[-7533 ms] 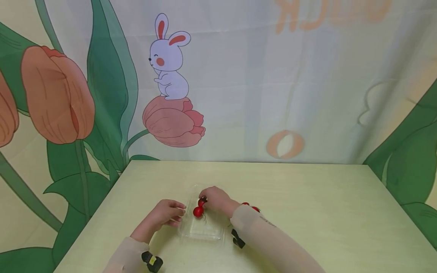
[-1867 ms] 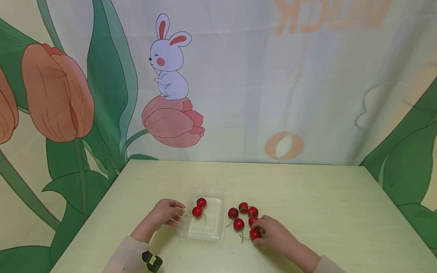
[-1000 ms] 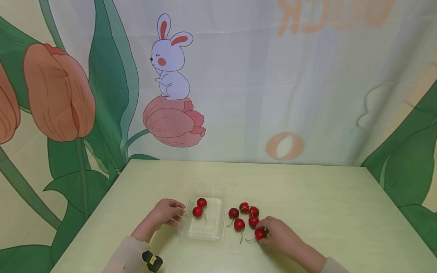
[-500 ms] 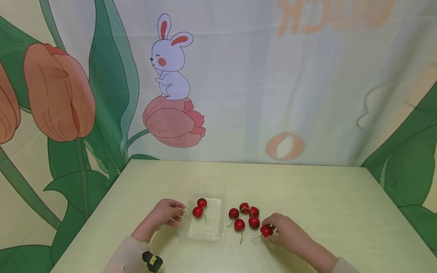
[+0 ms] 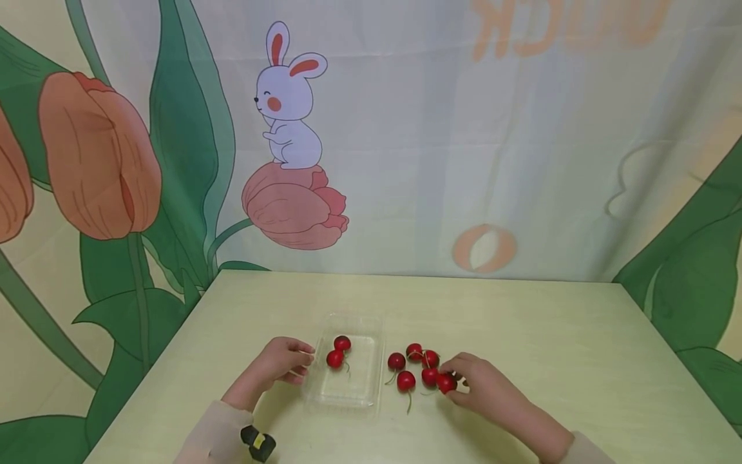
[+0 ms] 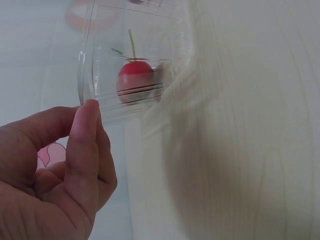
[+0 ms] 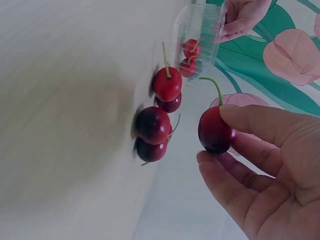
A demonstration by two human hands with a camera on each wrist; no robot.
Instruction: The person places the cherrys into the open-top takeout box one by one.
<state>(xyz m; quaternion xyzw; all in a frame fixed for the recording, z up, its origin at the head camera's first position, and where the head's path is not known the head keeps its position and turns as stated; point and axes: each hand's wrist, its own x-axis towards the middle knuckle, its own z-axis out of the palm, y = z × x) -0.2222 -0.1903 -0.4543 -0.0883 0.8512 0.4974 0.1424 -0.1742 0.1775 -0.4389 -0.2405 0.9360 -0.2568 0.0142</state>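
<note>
My right hand (image 5: 485, 388) pinches a red cherry (image 7: 215, 132) between thumb and fingers, its green stem curving away. In the right wrist view that cherry is raised off the table. Several other cherries (image 5: 406, 381) with stems lie in a loose group just left of the right hand. A clear plastic container (image 5: 364, 380) stands left of them, holding two cherries (image 5: 335, 359) that touch near its left side. At the container's left edge, my left hand (image 5: 279, 361) pinches the rim with its fingertips, as the left wrist view (image 6: 75, 165) shows.
Everything stands on a pale wood-grain table (image 5: 533, 335). Behind it hangs a printed cloth (image 5: 400, 161) with tulips and a rabbit. A small black device (image 5: 257, 443) is strapped at the left wrist.
My right hand left the container area, took hold of a cherry at the front of the group, drew it right, then moved it slightly up and back left. My left hand has stayed still.
</note>
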